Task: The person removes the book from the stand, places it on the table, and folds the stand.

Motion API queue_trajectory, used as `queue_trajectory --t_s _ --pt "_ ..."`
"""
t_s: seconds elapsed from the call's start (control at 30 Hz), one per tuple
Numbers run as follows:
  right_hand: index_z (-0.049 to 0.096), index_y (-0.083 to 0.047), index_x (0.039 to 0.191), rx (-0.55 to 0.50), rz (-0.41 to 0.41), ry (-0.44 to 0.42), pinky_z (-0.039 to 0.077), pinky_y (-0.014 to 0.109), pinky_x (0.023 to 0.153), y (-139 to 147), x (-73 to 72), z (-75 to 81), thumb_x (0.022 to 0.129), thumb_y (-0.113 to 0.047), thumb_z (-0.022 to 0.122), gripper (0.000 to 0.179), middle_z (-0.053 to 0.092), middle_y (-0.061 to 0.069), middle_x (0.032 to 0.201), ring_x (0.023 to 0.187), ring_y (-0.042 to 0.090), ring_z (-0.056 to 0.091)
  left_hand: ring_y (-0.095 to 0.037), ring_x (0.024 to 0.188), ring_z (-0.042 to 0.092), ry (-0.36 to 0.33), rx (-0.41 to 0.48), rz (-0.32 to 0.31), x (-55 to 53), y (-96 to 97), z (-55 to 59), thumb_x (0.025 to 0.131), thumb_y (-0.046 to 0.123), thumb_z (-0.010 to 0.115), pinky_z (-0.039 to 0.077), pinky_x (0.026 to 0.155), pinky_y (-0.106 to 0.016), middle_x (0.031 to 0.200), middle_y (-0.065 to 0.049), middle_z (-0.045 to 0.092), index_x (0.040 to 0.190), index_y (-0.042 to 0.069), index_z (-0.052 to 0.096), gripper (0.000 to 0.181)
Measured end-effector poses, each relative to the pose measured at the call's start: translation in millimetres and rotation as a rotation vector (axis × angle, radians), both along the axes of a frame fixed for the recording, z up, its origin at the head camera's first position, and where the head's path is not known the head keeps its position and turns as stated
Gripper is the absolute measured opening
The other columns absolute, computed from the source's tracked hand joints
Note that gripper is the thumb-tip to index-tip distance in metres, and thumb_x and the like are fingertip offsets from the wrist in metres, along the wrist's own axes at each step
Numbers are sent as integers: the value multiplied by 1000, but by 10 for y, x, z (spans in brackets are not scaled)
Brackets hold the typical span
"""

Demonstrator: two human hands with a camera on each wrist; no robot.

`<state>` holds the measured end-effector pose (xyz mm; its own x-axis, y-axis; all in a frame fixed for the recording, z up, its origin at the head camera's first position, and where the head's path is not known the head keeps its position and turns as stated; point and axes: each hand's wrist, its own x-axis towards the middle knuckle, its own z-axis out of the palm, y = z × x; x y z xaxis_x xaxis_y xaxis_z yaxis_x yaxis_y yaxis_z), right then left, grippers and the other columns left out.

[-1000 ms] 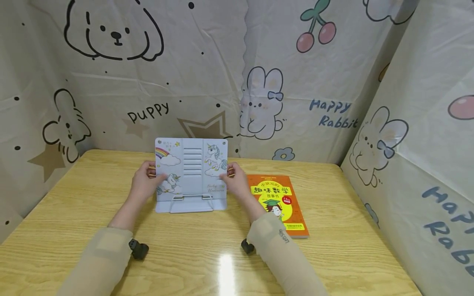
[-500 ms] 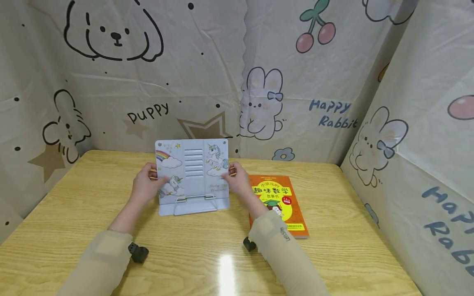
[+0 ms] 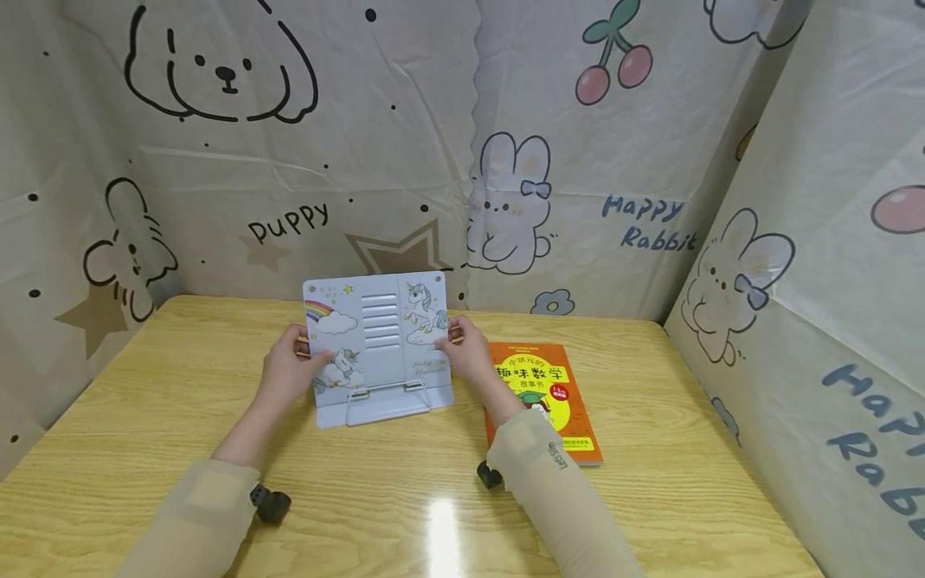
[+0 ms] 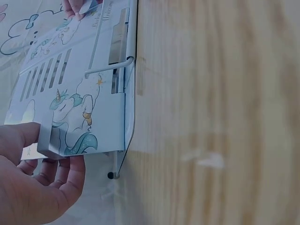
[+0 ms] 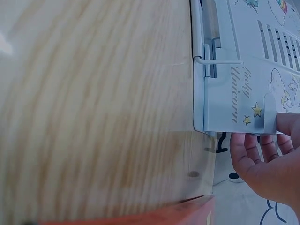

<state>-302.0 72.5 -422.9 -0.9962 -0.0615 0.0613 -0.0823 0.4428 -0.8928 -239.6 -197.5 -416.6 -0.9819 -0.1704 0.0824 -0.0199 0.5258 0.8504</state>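
A white metal book stand (image 3: 383, 365) with unicorns, a rainbow and a row of slots stands upright on the wooden table, leaning back and turned slightly. A wire page holder (image 3: 388, 404) crosses its bottom ledge. My left hand (image 3: 287, 365) grips the stand's left edge, thumb in front and fingers behind. At the opposite edge my right hand (image 3: 468, 352) holds it the same way. In the left wrist view a thin rear leg with a black tip (image 4: 112, 175) shows below the stand's side. Next to the right forearm lies an orange book (image 3: 571, 401), partly covered by it.
The wooden table (image 3: 390, 498) runs back to a printed cloth (image 3: 405, 144) hanging behind and along both sides. An edge of the orange book (image 5: 187, 213) appears at the bottom of the right wrist view.
The book stand has turned a little and its lower edge has shifted right and nearer, with both hands keeping their grip. The orange book has stayed in place.
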Motion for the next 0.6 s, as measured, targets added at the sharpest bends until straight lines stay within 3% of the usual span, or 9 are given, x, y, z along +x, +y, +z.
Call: queue_trajectory --t_s 0.6 --pt "53 -7 103 9 50 -28 49 24 68 67 -50 1 89 -9 65 19 55 9 100 85 22 53 -26 88 55 -11 -12 -14 68 63 14 91 18 62 48 66 -24 101 -19 56 120 -1 45 38"
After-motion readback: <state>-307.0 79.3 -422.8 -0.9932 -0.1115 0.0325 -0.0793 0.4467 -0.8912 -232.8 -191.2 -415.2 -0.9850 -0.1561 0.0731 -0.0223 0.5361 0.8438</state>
